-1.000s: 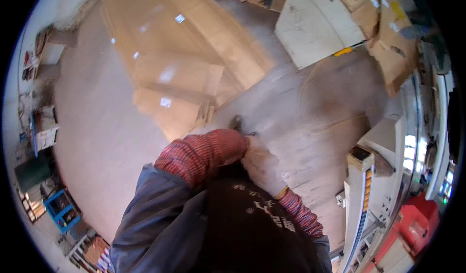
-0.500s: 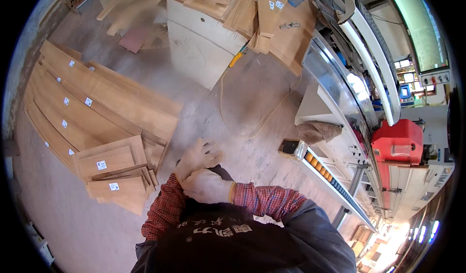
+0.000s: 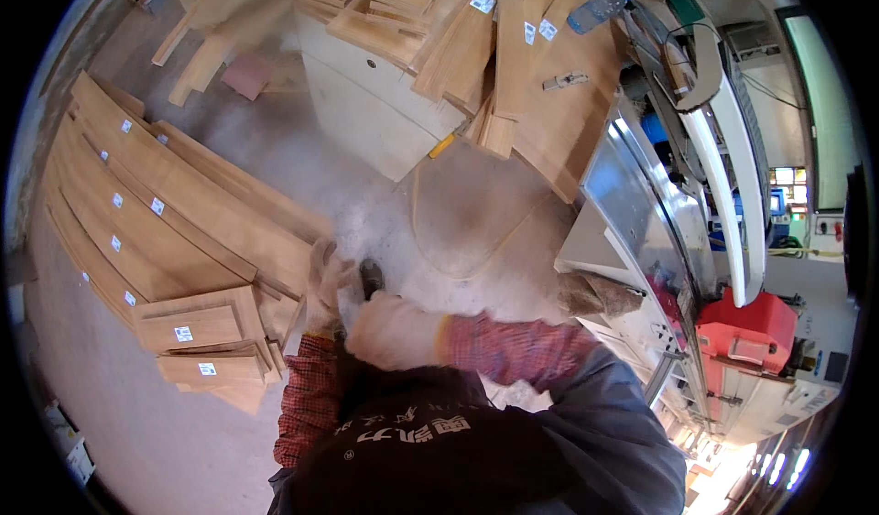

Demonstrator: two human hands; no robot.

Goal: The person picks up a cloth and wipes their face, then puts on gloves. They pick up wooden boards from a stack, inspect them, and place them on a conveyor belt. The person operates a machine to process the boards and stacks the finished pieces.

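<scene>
Both my hands wear whitish work gloves and are close together in front of my dark apron. My left hand points forward with its fingers stretched and apart, holding nothing that I can see. It lies over the near end of the long stacked wood boards; contact cannot be made out. My right hand is just right of it, its forearm laid across my body. Motion blurs its fingers, so any grip is hidden. Between and beyond the hands a dark shoe shows on the floor.
Shorter labelled panels lie on the near end of the long boards. Ahead, a pale cabinet-like block bears loose boards, a water bottle and a metal hinge. A machine with a red housing stands right; a hose curves across the floor.
The hands have drawn apart slightly: the left moved forward and left, while the right shifted a little. The view has turned, and the shoe has come into sight between them.
</scene>
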